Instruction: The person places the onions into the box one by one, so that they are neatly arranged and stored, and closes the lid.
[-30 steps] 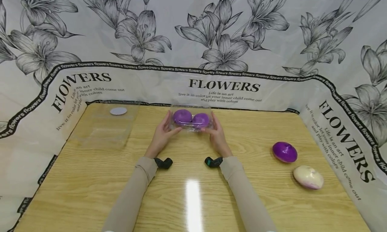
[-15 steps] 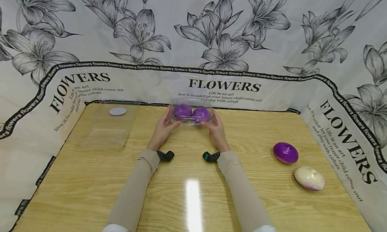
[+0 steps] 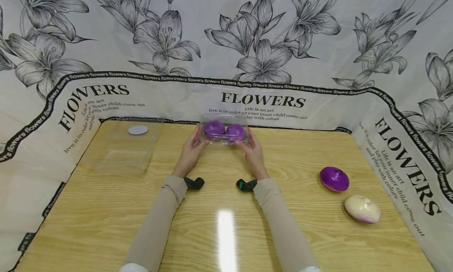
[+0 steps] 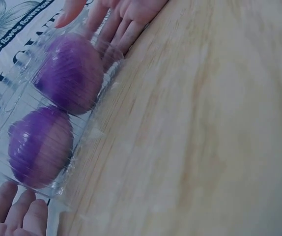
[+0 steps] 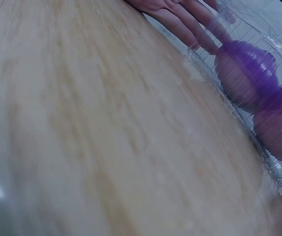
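A clear plastic box [image 3: 225, 140] is between my hands near the table's back edge. Inside, side by side, lie two round purple-and-pale vegetables that look like turnips, one on the left [image 3: 214, 128] and one on the right [image 3: 235, 133]. My left hand [image 3: 190, 152] holds the box's left end, thumb on the near side. The right hand [image 3: 253, 154] grips the opposite end in the same way. The left wrist view shows the box's ridged wall [image 4: 20, 86] and fingers at both ends. Whether the box touches the table cannot be told.
At the right of the wooden table [image 3: 226, 201] lie a purple turnip-like vegetable [image 3: 334, 179] and a cream one with a purple underside [image 3: 362, 209]. Another clear plastic container [image 3: 129, 150] with a white oval label [image 3: 138, 130] is at the back left. A flower-printed cloth [image 3: 262, 59] surrounds the back and sides.
Both hands and the box of purple vegetables have moved slightly up in the head view, toward the back cloth. The grip stays at both ends. The loose vegetables and other container stay put.
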`<state>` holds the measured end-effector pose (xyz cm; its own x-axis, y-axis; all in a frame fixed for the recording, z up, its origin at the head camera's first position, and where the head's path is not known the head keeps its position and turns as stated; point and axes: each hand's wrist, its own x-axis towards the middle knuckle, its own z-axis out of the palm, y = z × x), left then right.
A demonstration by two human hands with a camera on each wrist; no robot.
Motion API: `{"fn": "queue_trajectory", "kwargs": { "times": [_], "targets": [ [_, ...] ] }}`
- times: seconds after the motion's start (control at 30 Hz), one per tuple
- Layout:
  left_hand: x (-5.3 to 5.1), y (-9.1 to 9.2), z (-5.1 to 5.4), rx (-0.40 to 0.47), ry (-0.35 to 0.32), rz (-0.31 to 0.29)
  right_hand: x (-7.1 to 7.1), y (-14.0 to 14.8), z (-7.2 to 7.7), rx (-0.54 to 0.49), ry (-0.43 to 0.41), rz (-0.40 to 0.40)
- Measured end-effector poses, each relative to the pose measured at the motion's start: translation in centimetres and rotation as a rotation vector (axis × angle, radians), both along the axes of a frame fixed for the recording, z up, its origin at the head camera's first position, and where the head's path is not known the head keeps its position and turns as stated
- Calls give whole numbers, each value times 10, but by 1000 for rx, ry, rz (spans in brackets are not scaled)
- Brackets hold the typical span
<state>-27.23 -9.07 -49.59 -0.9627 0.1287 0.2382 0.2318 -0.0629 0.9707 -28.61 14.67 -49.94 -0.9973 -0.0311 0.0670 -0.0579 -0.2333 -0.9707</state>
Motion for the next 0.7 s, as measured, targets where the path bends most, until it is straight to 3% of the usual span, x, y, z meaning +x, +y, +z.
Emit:
{"fn": "queue_trajectory", "kwargs": {
  "times": [0.17,0.7],
  "targets": [
    [5,-1,9,6,-14,-1,0,0,0,11,17,-5],
    [3,-1,8,44,-46,18,1,0,2,-50,-5,-8]
  ]
}}
